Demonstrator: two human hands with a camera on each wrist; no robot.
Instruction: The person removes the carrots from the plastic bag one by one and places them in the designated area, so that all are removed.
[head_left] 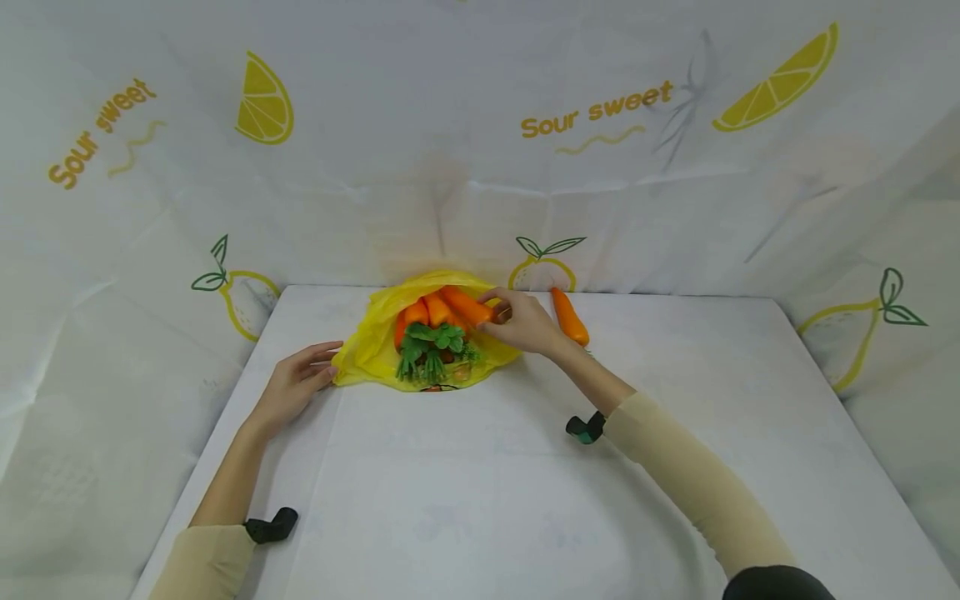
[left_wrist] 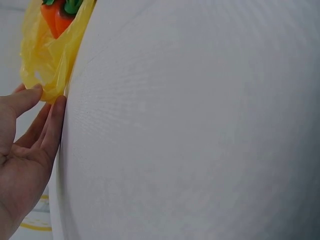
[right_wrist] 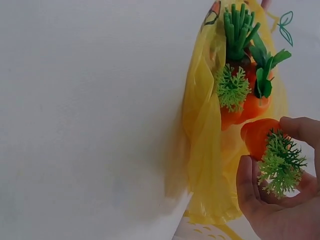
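A yellow plastic bag [head_left: 363, 346] lies with its mouth spread at the back of the table. Several orange carrots [head_left: 416, 312] with green tops are inside it. My left hand [head_left: 296, 383] pinches the bag's left edge between thumb and fingers, as the left wrist view also shows. At the bag's right side my right hand [head_left: 528, 321] grips another carrot [right_wrist: 257, 135] near its frilly green top. That carrot reaches into the bag's mouth, and its far end overlaps the other carrots in the head view.
A loose carrot [head_left: 570, 317] lies right of the bag, close to the table's back edge. The white table [head_left: 450, 500] meets a hanging cloth [head_left: 420, 167] printed with lemons and words. Dark devices are strapped at both forearms.
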